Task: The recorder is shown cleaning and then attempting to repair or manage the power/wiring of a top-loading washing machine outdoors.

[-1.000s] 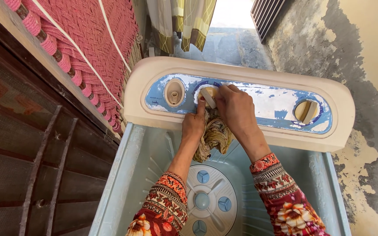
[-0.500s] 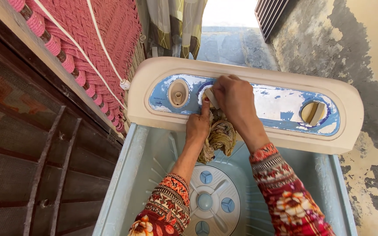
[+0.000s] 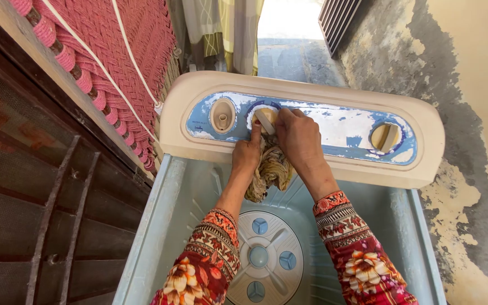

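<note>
Apparently both hands, left hand [image 3: 248,151] and right hand [image 3: 299,137], clenched rag [image 3: 272,169] against middle knob [image 3: 265,118]; loose rag could snag knob or drop into tub [image 3: 199,192].

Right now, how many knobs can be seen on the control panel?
3. Left knob stands free; middle knob is at the fingertips of both hands, partly covered; right knob stands free. None seems hidden.

The right hand [image 3: 299,134] covers part of the middle knob [image 3: 264,120] and the top of the rag [image 3: 271,169]. Both sleeves [image 3: 204,265] and the tub [image 3: 170,226] run off the bottom edge.
</note>
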